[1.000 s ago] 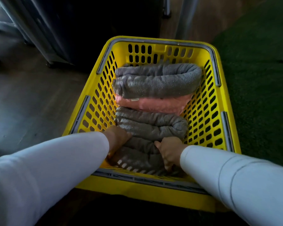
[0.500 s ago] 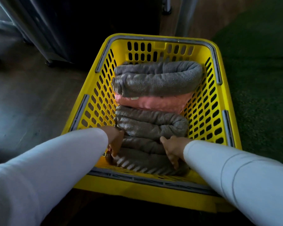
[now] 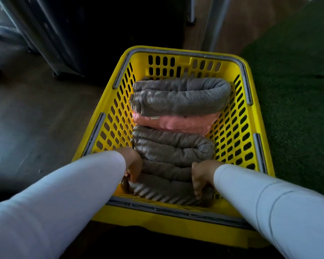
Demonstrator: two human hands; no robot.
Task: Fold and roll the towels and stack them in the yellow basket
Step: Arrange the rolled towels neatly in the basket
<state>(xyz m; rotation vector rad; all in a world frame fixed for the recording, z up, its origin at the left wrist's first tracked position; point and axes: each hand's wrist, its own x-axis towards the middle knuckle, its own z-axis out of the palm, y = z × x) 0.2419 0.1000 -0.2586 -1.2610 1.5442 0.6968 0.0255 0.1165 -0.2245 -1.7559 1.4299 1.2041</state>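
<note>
Grey towel roll (image 3: 166,189) sits at near end of yellow basket (image 3: 108,116), left grip (image 3: 134,165) and right grip (image 3: 200,176) each curled round an end, I reckon to seat it snug against next roll (image 3: 172,148).

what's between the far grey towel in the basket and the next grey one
A pink towel lies between them, touching the far grey towel and the next grey towel; head view.
</note>
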